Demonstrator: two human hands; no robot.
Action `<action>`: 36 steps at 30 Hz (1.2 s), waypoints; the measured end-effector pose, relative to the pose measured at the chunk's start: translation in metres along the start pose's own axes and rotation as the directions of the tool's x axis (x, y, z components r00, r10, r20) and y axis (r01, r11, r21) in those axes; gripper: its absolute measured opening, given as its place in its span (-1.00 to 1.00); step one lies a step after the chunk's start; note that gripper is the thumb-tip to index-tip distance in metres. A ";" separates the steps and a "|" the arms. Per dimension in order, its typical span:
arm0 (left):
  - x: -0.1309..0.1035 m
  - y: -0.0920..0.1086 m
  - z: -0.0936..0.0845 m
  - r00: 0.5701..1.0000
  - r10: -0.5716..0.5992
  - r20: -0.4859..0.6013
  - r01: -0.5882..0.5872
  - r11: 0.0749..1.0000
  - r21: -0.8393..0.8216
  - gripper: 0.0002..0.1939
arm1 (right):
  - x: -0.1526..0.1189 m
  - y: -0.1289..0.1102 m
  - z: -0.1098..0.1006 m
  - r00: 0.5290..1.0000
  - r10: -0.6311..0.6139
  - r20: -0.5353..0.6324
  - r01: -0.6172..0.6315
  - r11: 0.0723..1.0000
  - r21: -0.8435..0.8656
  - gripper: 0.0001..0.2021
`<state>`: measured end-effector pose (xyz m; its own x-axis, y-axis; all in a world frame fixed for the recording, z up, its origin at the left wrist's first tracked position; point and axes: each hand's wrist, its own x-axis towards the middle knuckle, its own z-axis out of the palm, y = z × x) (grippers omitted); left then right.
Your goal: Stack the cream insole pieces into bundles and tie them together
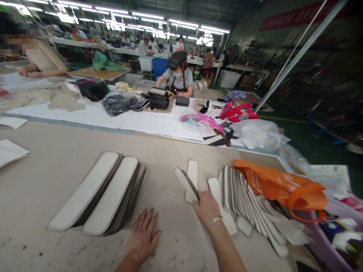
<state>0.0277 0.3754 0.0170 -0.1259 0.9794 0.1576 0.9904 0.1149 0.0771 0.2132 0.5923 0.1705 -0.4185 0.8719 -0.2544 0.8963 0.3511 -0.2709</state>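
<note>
My right hand (208,207) is closed around a few long white strips with rounded ends and dark edges (184,182), tilted up off the table. Under and behind them one similar strip (193,172) lies flat. To the right, a fanned row of such strips (241,200) leans over, with a loose strip (217,189) beside it. My left hand (143,234) rests flat on the tabletop, fingers spread, holding nothing. Just left of it stand two tall neat stacks of the strips, the nearer stack (113,192) and the farther-left stack (85,189).
An orange bag (278,185) lies at the right, above a purple tub (329,234). Across the white second table are a black stack (159,98), plastic bags (258,132) and scraps. A person (180,79) works opposite; another person (42,56) is at far left.
</note>
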 end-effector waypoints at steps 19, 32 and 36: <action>0.068 0.043 -0.035 0.926 -0.270 0.262 0.325 0.223 -0.919 -0.40 | -0.150 0.068 0.086 0.978 0.080 0.192 -0.089 0.995 0.042 -0.51; 0.090 0.090 -0.029 0.904 -0.217 0.368 0.403 0.149 -0.903 -0.55 | -0.187 0.110 0.131 0.965 0.134 -0.227 0.062 0.721 0.690 -0.61; 0.081 0.105 -0.021 0.885 -0.288 0.366 0.424 0.175 -0.888 -0.61 | -0.187 0.113 0.140 0.917 0.358 -0.177 -0.034 0.510 0.859 -0.60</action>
<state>0.1207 0.4630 0.0588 -0.3755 0.8944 -0.2429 0.0689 0.2883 0.9551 0.3721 0.4211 0.0574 -0.0369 0.9854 -0.1662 0.3454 -0.1435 -0.9274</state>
